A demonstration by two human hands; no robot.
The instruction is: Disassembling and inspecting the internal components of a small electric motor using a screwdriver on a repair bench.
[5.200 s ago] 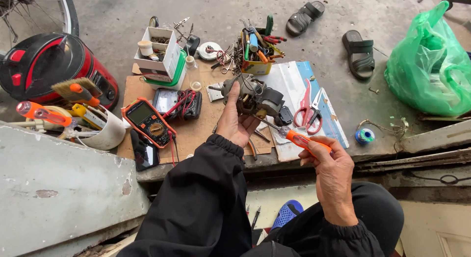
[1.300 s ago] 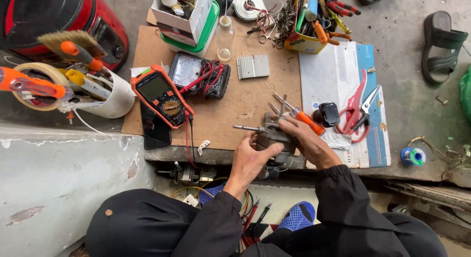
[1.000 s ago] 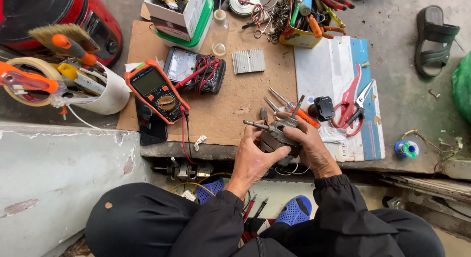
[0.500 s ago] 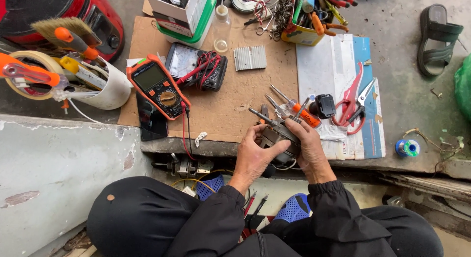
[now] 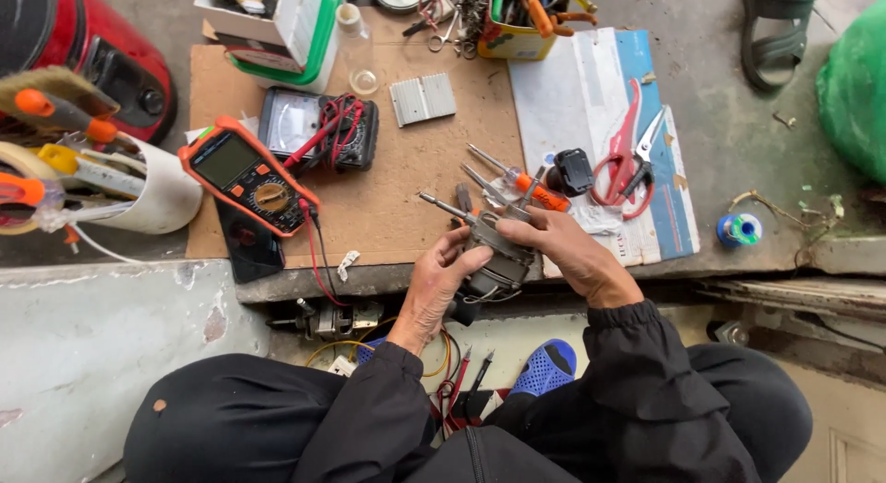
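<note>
A small grey metal motor (image 5: 496, 252) with a thin shaft pointing up-left sits between both hands above the front edge of the brown work board (image 5: 406, 169). My left hand (image 5: 434, 285) cups its lower left side. My right hand (image 5: 568, 252) grips its right side from above. Two screwdrivers, one with an orange handle (image 5: 531, 183), lie on the board just beyond the motor. Thin wires hang from the motor's underside.
An orange multimeter (image 5: 247, 176) with red leads and a black meter (image 5: 317, 125) lie at the left. Red scissors (image 5: 628, 155) rest on white sheets at the right. A white tool cup (image 5: 138, 192), a red appliance (image 5: 83, 49), a yellow tool tray (image 5: 526, 22), a sandal (image 5: 780, 31).
Five seconds ago the motor was held high with an orange screwdriver in my right hand. Now both hands hold the motor low at the board's edge; the screwdriver lies on the board.
</note>
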